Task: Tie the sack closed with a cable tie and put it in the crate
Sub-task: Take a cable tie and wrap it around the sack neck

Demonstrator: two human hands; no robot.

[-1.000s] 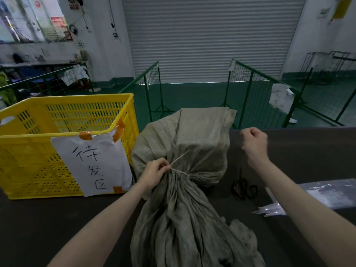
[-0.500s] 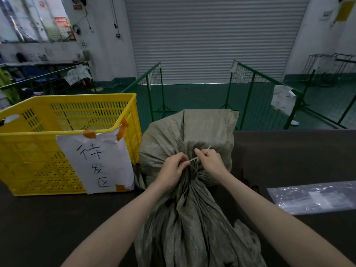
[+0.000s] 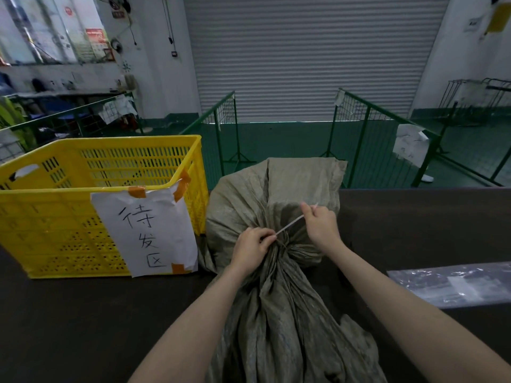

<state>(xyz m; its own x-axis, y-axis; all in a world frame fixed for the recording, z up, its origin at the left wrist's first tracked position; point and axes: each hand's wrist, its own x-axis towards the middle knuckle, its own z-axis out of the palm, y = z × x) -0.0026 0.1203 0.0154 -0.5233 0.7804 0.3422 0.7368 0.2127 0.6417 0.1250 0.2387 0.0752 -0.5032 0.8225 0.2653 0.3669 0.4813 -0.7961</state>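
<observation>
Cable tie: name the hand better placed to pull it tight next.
Right. The right hand already pinches the cable tie's free tail, which runs taut up and away from the sack neck. The left hand grips the tie at the gathered neck, so it looks better suited to bracing.

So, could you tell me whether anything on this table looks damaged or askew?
Only the white paper sign on the yellow plastic crate: it hangs crooked, its top edge crumpled under orange tape. Nothing else stands out.

crate (image 3: 83,205) left — sack (image 3: 276,299) beside it
</observation>
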